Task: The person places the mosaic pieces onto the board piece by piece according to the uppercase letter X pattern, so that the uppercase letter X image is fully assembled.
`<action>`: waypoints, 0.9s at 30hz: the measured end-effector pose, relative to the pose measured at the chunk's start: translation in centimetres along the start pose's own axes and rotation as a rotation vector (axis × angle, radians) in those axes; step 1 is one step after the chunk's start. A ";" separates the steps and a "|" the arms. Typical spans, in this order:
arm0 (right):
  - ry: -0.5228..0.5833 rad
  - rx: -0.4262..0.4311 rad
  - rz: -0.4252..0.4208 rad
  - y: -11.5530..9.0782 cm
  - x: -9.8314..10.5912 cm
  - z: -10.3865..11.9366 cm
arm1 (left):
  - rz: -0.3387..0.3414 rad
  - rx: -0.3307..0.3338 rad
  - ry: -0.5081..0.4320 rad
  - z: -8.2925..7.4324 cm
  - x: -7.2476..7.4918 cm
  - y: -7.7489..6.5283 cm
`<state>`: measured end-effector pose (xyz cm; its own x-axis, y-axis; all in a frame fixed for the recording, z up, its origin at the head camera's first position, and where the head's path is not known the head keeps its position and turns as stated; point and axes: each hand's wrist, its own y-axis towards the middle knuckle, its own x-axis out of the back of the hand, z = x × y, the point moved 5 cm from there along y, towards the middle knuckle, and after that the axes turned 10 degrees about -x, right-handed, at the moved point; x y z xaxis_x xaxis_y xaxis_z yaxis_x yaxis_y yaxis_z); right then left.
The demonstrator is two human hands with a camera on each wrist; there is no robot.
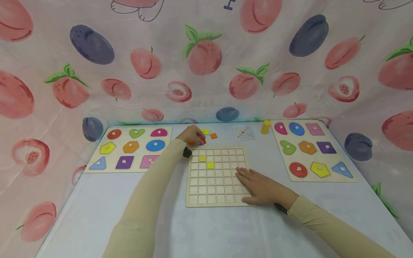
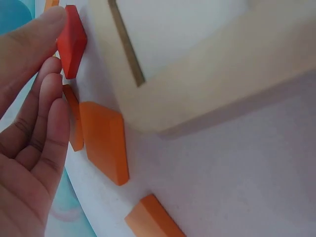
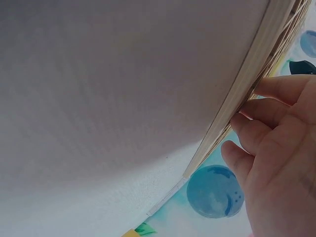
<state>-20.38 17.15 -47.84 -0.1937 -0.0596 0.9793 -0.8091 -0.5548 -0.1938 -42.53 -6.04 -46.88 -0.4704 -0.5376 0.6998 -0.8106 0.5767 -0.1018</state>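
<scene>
My left hand (image 1: 192, 135) is behind the far left corner of the wooden grid board (image 1: 215, 181), its thumb and fingertips pinching a red square tile (image 2: 72, 43). Orange tiles (image 2: 104, 140) lie close by its fingers, partly covered by the hand in the head view. Two yellow tiles (image 1: 210, 165) sit in cells near the board's far left, set diagonally to each other. On the right edge of the board rests my right hand (image 1: 262, 187), fingers extended over the cells; in the right wrist view its fingertips (image 3: 242, 123) are at the board's side.
Yellow tiles (image 1: 205, 132) and another orange tile (image 1: 214, 135) lie beyond the board. A printed pattern card (image 1: 243, 133) and a yellow cylinder (image 1: 266, 127) stand farther right. Shape puzzle boards flank the grid, one on the left (image 1: 109, 138) and one on the right (image 1: 304, 172).
</scene>
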 end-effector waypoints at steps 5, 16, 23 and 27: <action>0.002 0.003 -0.002 0.0 0.2 0.1 | -0.009 0.004 0.008 0.2 0.2 -0.2; -0.004 -0.003 0.000 0.0 0.2 0.2 | -0.002 0.040 0.032 0.5 0.1 -0.3; 0.005 -0.006 0.009 0.0 0.2 0.2 | -0.005 0.060 0.057 0.4 0.0 -0.2; -0.004 0.000 0.004 0.0 0.1 0.1 | -0.006 0.072 0.064 0.5 0.0 -0.3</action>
<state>-20.36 17.06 -47.77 -0.1947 -0.0649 0.9787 -0.8081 -0.5550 -0.1975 -42.50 -6.56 -47.21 -0.4445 -0.4993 0.7437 -0.8373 0.5266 -0.1469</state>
